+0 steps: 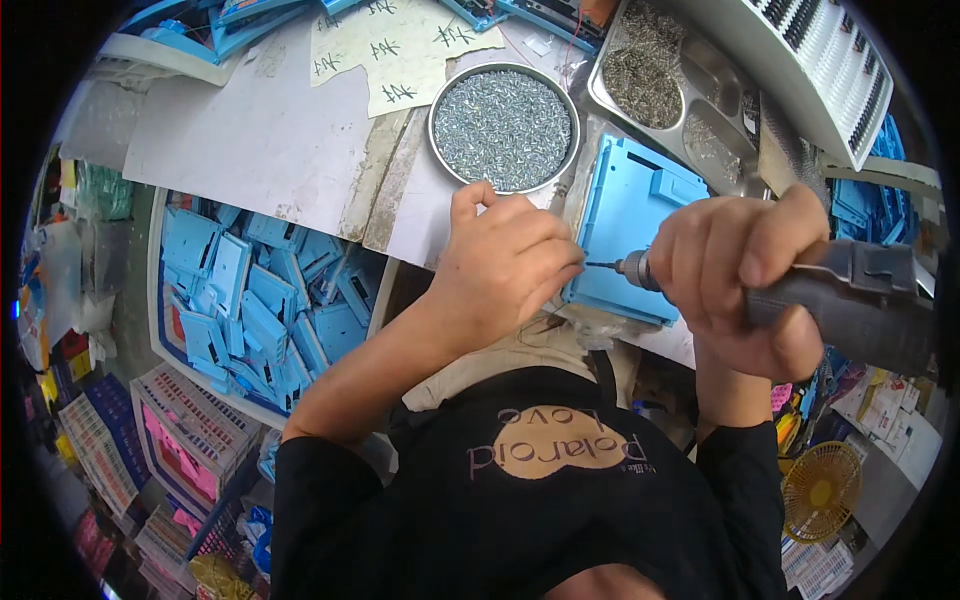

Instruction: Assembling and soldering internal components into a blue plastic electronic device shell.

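My right hand [725,265] is wrapped round a dark electric screwdriver [860,300], whose thin bit points left. The bit's tip reaches the fingertips of my left hand [505,250]. Those fingers are pressed together at the left edge of a light-blue plastic case [625,215]; whatever they pinch is hidden. The case lies flat on the bench, under the bit. Just beyond my left hand stands a round metal dish [433,135] filled with small silvery screws [505,125].
At the left, a bin [158,270] holds many blue plastic cases [265,320]. A steel compartment tray [715,75] with small metal parts stands at the far right, beside a white rack [835,80] of black pieces. Paper [400,50] with handwriting lies at the back.
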`<state>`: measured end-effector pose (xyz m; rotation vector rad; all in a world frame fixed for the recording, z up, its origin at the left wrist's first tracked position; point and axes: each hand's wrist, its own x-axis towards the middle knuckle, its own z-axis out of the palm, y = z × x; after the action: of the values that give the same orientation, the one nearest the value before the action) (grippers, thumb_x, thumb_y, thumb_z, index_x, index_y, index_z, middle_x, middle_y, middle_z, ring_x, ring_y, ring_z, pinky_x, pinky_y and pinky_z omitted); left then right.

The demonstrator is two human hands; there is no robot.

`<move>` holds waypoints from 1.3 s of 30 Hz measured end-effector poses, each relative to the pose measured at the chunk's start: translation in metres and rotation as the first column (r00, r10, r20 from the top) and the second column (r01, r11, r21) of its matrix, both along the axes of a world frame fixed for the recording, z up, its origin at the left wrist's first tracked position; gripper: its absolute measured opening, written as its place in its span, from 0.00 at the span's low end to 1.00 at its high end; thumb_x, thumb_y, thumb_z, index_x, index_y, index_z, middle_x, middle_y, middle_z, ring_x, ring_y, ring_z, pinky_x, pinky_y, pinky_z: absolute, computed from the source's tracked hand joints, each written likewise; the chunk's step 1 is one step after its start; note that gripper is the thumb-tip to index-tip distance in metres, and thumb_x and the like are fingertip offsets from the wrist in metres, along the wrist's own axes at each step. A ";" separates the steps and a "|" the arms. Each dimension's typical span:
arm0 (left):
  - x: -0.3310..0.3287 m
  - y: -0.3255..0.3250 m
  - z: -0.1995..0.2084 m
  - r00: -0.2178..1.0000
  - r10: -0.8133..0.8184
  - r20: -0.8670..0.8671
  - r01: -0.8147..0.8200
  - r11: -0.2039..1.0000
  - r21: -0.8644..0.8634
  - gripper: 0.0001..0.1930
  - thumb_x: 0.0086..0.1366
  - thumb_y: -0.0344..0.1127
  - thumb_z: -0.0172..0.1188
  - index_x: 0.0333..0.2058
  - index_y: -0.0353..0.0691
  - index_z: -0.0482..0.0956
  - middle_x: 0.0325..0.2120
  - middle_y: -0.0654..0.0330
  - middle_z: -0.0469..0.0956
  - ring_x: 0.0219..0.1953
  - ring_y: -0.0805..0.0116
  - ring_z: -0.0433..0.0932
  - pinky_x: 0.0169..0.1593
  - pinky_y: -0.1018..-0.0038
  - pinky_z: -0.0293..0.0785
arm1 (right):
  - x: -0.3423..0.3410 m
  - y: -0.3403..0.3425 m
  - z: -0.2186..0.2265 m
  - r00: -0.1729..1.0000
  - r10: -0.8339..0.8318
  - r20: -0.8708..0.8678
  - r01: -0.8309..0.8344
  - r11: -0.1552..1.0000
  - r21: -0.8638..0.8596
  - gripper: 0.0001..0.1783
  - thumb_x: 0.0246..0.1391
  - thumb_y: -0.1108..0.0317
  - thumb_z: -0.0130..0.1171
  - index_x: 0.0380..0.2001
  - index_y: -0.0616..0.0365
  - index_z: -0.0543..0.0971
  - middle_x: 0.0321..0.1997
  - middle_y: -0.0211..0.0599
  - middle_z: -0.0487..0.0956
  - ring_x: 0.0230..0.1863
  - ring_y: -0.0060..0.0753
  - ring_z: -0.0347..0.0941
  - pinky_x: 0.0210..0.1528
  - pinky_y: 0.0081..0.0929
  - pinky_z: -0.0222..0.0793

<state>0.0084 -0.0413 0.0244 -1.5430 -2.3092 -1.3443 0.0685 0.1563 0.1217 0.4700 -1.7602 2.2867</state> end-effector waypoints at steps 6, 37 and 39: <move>0.008 0.003 0.001 0.999 -0.012 0.041 0.010 0.999 0.033 0.08 0.54 0.34 0.72 0.33 0.47 0.84 0.32 0.70 0.78 0.36 0.69 0.75 0.50 0.60 0.57 | 0.013 -0.012 0.005 0.998 -0.045 0.040 0.045 0.999 -0.018 0.19 0.59 0.50 0.64 0.35 0.50 0.68 0.16 0.23 0.68 0.14 0.21 0.66 0.21 0.25 0.63; 0.019 0.082 0.014 0.972 -0.190 -0.137 0.168 0.973 -0.159 0.21 0.56 0.32 0.68 0.50 0.41 0.83 0.56 0.63 0.80 0.51 0.58 0.75 0.56 0.59 0.65 | 0.067 0.095 -0.018 0.905 -0.402 -0.141 0.398 0.916 -0.054 0.16 0.62 0.59 0.57 0.44 0.60 0.71 0.17 0.27 0.68 0.16 0.23 0.62 0.24 0.25 0.60; 0.022 0.089 0.008 0.962 -0.199 -0.186 0.152 0.959 -0.241 0.20 0.56 0.32 0.68 0.50 0.42 0.83 0.56 0.64 0.80 0.51 0.59 0.75 0.56 0.59 0.65 | 0.071 0.101 -0.038 0.903 -0.426 -0.053 0.426 0.905 -0.015 0.16 0.60 0.59 0.54 0.44 0.60 0.72 0.19 0.26 0.66 0.20 0.25 0.62 0.31 0.29 0.63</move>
<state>0.0305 0.0479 0.0320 -1.8954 -2.3024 -0.9184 0.1396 0.2576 0.0841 0.1239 -1.6375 1.9475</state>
